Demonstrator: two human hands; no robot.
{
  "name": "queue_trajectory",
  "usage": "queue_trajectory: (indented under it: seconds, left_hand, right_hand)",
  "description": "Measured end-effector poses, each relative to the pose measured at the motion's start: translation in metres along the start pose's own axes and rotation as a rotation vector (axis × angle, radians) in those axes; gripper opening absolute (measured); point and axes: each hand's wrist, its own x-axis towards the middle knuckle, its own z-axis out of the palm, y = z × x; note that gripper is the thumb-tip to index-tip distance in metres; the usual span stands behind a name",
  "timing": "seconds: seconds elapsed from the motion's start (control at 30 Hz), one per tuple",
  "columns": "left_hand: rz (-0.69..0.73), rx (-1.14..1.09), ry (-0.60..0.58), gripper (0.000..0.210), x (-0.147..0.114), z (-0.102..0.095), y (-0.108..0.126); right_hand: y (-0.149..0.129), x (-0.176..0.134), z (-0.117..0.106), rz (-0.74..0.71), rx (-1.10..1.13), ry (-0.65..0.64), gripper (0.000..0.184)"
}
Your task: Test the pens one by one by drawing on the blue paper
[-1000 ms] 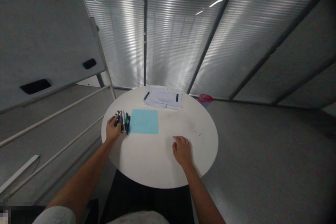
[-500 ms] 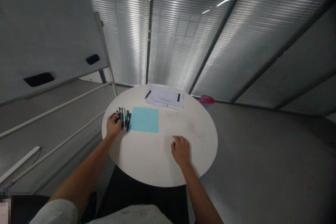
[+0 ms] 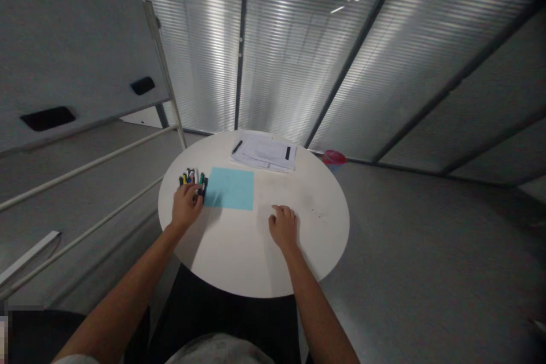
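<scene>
My left hand [image 3: 186,207] is at the left of the round white table [image 3: 239,256], fingers curled over the near ends of several pens and markers [image 3: 187,177]. A black marker [image 3: 199,193] shows between its thumb and index finger. My hand partly hides the bunch, in which yellow, blue, white and green barrels can be made out. Beside the bunch, a light-blue sheet of paper [image 3: 230,189] lies flat, with the hand's shadow on its left edge. My right hand [image 3: 284,226] rests on the tabletop to the right of the sheet, its fingers loosely spread and holding nothing.
White papers [image 3: 264,152] are piled at the far edge of the table, with a black pen [image 3: 237,147] on them. Behind the table stand a pink-rimmed basket [image 3: 335,158] and ribbed translucent panels [image 3: 277,57]. A whiteboard frame with white rails [image 3: 94,165] is at the left.
My left hand has shifted from the left side of the pens to in front of and over them, toward the blue sheet. My right hand stays resting; the whole view has tilted slightly.
</scene>
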Motion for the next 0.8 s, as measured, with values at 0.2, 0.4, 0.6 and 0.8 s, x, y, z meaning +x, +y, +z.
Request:
queue_trajectory:
  seconds: [0.2, 0.4, 0.6, 0.8]
  left_hand:
    - [0.397, -0.041, -0.415, 0.048, -0.043, 0.013, 0.062]
    - [0.416, 0.025, -0.474, 0.053, -0.053, 0.026, 0.063]
    - [0.410, 0.014, -0.478, 0.048, -0.054, 0.027, 0.057]
    - [0.402, 0.011, -0.460, 0.045, -0.055, 0.029, 0.058]
  right_hand:
    - [0.001, -0.005, -0.005, -0.064, 0.048, -0.010, 0.033]
    - [0.000, -0.008, -0.008, -0.172, 0.100, -0.048, 0.035]
    - [0.000, -0.007, -0.008, -0.152, 0.085, -0.071, 0.034]
    - [0.001, -0.009, -0.006, -0.143, 0.113, -0.073, 0.034]
